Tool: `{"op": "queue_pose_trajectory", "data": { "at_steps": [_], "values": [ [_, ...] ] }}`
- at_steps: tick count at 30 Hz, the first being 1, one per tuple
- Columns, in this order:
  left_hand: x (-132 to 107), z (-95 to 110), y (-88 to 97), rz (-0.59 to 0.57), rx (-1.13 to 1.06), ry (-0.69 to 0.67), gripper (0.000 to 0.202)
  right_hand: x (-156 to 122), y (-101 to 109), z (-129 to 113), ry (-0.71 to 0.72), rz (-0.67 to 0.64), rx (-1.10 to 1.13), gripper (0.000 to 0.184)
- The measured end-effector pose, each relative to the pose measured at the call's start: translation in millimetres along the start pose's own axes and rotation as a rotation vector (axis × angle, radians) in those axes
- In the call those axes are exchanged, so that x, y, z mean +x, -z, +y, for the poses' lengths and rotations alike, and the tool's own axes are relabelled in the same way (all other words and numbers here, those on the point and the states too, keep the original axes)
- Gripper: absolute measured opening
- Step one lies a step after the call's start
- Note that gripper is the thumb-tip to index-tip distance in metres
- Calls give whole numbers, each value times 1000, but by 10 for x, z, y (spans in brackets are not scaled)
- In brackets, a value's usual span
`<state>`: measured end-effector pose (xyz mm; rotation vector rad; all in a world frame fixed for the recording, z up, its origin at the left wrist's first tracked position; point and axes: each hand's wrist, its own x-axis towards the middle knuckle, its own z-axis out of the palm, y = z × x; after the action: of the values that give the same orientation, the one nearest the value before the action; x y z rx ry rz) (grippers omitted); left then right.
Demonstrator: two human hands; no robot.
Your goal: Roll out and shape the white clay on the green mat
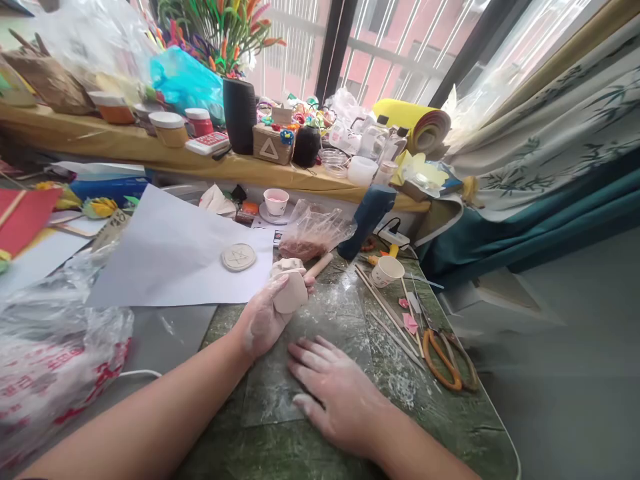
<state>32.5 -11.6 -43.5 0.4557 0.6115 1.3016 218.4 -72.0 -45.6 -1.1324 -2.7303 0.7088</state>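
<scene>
My left hand (265, 317) is closed around a pale lump of clay (291, 292), holding it just above the green cutting mat (350, 320). Flat on the mat just to the right and nearer me lies my right hand (333, 387), fingers stretched out and dusted white, holding nothing. A second lump of clay (286, 265) and a wooden rolling pin (320, 265) lie just beyond the left hand. A flat round clay disc (239, 257) with a stamped pattern rests on a white sheet of paper (170, 253).
To the right lie wooden sticks (385, 313), orange-handled scissors (443, 353), a paper cup (387, 270) and pink scraps. A plastic bag with reddish matter (313, 233) sits behind. A crumpled plastic bag (50, 347) is at the left. A cluttered yellow shelf (150, 150) runs along the back.
</scene>
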Motion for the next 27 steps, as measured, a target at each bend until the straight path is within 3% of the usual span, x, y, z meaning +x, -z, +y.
{"op": "queue_pose_trajectory", "data": {
  "at_steps": [3,4,5,7,8,12,13,16,17,18,21,22,24,27],
  "values": [
    [-24,-3,-16,57,0,53,28,-27,-8,7,-399,146,-101,53],
    [-34,-8,-22,78,7,69,28,-28,-11,6,-457,148,-118,56],
    [-44,-13,-29,97,15,79,28,-30,-16,3,-423,121,-110,60],
    [-55,-16,-49,126,21,88,28,-46,-28,-5,-161,32,-60,59],
    [-57,-12,-63,134,15,93,28,-60,-35,-4,-112,24,-53,55],
    [-59,41,-144,151,-29,105,39,-111,-80,4,-454,203,-164,50],
    [-62,59,-164,149,-34,106,41,-122,-96,-3,-431,214,-175,51],
    [-73,106,-195,134,-58,110,42,-162,-77,49,-53,146,-118,49],
    [-75,117,-192,130,-72,113,43,-176,-18,126,-6,159,-109,45],
    [-75,125,-182,125,-88,120,44,-189,76,244,-61,211,-126,41],
    [-66,139,-126,89,-143,155,56,-185,510,768,-492,501,-267,46],
    [-61,140,-104,72,-164,166,60,-161,663,953,-602,521,-313,47],
    [-45,139,-65,53,-202,174,63,-79,899,1248,-694,442,-341,46],
    [-17,130,-20,69,-230,161,63,69,1022,1423,-694,327,-342,46]
  ]
}}
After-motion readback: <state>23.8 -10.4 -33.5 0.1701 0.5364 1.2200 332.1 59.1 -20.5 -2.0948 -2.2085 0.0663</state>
